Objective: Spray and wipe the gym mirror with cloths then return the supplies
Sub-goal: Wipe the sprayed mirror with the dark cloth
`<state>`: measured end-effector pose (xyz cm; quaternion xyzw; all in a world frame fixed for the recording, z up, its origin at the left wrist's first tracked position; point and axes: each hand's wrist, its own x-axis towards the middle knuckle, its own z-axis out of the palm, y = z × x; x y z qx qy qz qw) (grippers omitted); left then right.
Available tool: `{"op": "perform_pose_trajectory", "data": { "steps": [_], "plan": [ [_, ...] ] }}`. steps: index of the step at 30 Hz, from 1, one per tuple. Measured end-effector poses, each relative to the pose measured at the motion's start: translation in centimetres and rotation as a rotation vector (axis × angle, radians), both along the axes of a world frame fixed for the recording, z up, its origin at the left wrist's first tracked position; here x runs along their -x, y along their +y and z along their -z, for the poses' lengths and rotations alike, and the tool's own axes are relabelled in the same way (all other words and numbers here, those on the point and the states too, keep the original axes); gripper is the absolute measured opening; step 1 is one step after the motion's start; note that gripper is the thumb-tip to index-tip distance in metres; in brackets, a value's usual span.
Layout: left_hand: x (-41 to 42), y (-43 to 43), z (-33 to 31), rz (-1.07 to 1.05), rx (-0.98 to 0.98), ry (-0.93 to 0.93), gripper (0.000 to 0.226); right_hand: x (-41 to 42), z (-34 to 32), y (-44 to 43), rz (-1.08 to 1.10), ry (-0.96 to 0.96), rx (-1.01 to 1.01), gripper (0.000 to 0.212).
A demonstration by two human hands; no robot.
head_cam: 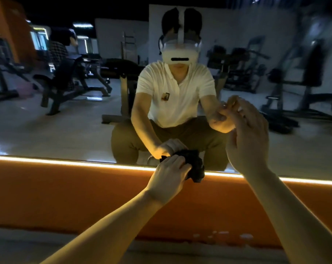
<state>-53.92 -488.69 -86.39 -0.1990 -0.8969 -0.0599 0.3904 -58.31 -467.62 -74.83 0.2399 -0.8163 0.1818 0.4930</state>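
Wiping low on the mirror, seemingly: left hand with its grip bunched round a dark cloth at the glass's bottom edge; right hand raised near the glass, fingers loose, apparently empty. Next, likely sweeping the cloth sideways under steady pressure.

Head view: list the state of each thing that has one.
mirror: upper right looks smeared.
cloth: bunched, against the mirror's lower edge.
left hand: grips the cloth.
right hand: raised, fingertips at the mirror, holds nothing visible.
light strip: lit.
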Motion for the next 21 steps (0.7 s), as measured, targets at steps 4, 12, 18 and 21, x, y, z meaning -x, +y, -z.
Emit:
{"op": "perform_pose_trajectory", "data": {
  "steps": [4, 12, 18, 21],
  "plan": [
    [1.3, 3.2, 0.0, 0.07, 0.074, 0.089, 0.036, 0.7, -0.3, 2.2, 0.03, -0.008, 0.057, 0.053],
    [0.0, -6.7, -3.8, -0.143, 0.199, 0.292, 0.071, 1.3, -0.8, 1.0, -0.098, 0.074, 0.052, 0.058],
    [-2.9, -11.1, -6.2, -0.369, -0.05, 0.311, 0.058, 1.5, -1.0, -1.0, -0.088, 0.048, 0.118, 0.063],
    [-1.1, -7.6, -5.7, -0.298, -0.06, 0.273, 0.059, 1.5, -0.9, -0.9, -0.084, 0.044, 0.111, 0.063]
  ]
}}
